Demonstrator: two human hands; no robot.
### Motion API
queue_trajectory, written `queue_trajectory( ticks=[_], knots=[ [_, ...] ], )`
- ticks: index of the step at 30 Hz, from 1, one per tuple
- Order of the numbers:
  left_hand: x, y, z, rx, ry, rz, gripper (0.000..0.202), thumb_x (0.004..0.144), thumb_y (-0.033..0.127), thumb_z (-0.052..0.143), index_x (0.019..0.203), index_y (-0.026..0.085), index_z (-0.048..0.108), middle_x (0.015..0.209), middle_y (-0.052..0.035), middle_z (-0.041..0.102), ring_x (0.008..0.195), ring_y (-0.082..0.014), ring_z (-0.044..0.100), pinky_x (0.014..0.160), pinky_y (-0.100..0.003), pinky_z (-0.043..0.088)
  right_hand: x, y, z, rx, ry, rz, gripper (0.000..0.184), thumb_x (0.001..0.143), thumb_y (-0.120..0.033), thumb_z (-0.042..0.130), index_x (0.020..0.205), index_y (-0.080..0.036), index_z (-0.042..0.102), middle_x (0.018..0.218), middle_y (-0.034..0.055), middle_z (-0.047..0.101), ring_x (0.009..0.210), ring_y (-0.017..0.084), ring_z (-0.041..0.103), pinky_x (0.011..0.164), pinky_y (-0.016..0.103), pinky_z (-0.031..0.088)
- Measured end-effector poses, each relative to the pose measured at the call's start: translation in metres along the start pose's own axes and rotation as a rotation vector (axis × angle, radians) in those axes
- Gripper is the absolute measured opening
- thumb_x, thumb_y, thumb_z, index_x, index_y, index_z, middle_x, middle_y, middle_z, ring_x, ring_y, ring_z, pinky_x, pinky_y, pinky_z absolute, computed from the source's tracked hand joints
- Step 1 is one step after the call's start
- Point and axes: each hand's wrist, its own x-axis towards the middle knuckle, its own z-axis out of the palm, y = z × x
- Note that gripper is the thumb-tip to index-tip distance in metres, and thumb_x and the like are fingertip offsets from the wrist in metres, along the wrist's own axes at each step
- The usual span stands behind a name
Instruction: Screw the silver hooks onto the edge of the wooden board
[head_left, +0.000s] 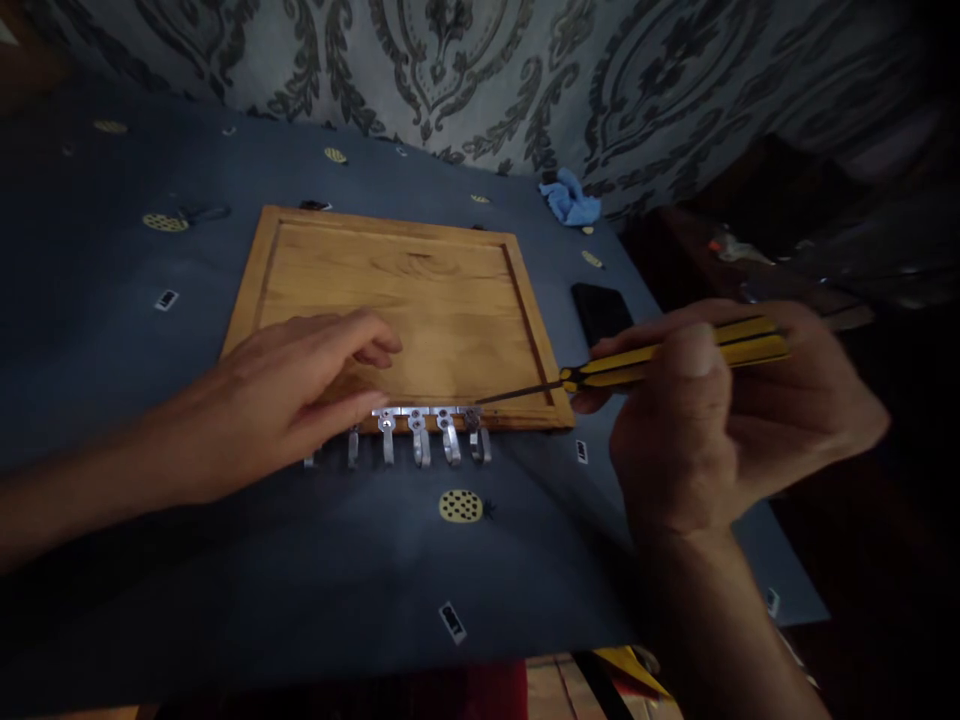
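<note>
A framed wooden board lies on the table. Along its near edge sits a metal hook rail with several silver hooks hanging down past the edge. My left hand rests over the board's near left corner, covering part of the rail. Its thumb lies along the rail, apart from the loosely bent fingers. In my right hand is a screwdriver with a yellow and black handle, gripped between thumb and fingers. The screwdriver's shaft points left, its tip close to the rail's right end; contact is unclear.
A blue-grey cloth with pineapple prints covers the table. A black phone-like object lies right of the board. Behind it is a crumpled blue cloth, near a patterned curtain. Small dark items lie by the board's far edge.
</note>
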Motion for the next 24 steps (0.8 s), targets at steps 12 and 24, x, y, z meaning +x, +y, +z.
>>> queue_trajectory(
  ticks=[12, 24],
  knots=[
    [0.007, -0.015, -0.003, -0.062, 0.014, -0.025, 0.022, 0.096, 0.039, 0.049, 0.109, 0.027, 0.062, 0.106, 0.0007, 0.077, 0.096, -0.023, 0.074, 0.077, -0.03, 0.053, -0.004, -0.002, 0.002, -0.024, -0.035, -0.032, 0.011, 0.094, -0.031, 0.071, 0.084, -0.026, 0.07, 0.075, -0.0033, 0.067, 0.054, 0.012, 0.064, 0.051, 0.03, 0.047],
    [0.018, -0.049, -0.031, -0.142, 0.166, -0.122, 0.022, 0.088, 0.035, 0.056, 0.106, 0.023, 0.063, 0.088, -0.0015, 0.078, 0.084, -0.0202, 0.075, 0.071, -0.029, 0.056, -0.008, -0.004, 0.006, -0.013, -0.102, 0.042, 0.013, 0.093, -0.035, 0.071, 0.09, -0.022, 0.075, 0.085, 0.0007, 0.075, 0.064, 0.013, 0.07, 0.058, 0.027, 0.056]
  ],
)
